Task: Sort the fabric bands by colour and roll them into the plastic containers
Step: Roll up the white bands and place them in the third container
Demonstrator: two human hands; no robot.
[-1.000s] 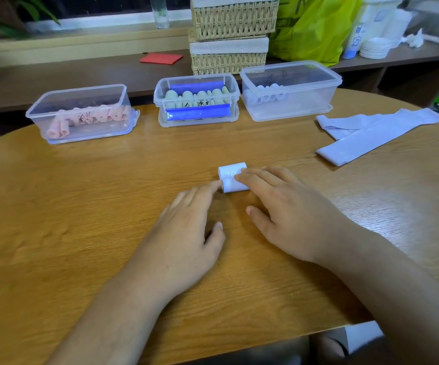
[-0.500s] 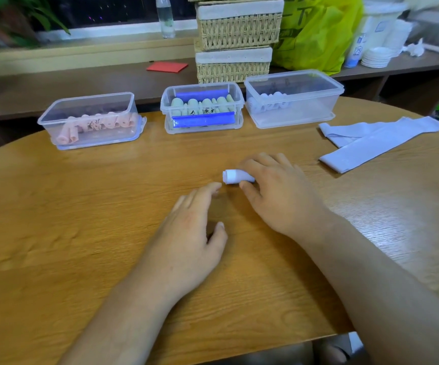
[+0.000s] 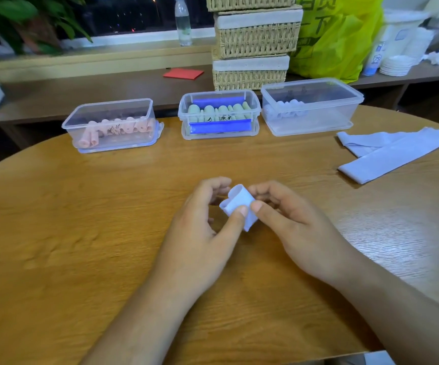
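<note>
A rolled pale lilac band (image 3: 239, 204) is lifted just above the round wooden table (image 3: 81, 233). My left hand (image 3: 205, 227) pinches it with thumb and fingers from the left. My right hand (image 3: 292, 225) pinches it from the right. At the back stand three clear plastic containers: the left container (image 3: 113, 127) holds pink rolls, the middle container (image 3: 219, 115) with blue clips holds green rolls, and the right container (image 3: 310, 106) holds pale lilac rolls. Flat pale lilac bands (image 3: 397, 151) lie unrolled at the right.
Behind the table runs a low shelf with stacked wicker baskets (image 3: 252, 43), a yellow-green bag (image 3: 336, 35), a red card (image 3: 184, 73), a clear bottle (image 3: 182, 22) and a stack of white plates (image 3: 397, 65). A plant (image 3: 26, 22) stands at the far left.
The roll lay on the table under my right fingers while my left hand rested flat. Now both hands have picked it up and pinch it between them.
</note>
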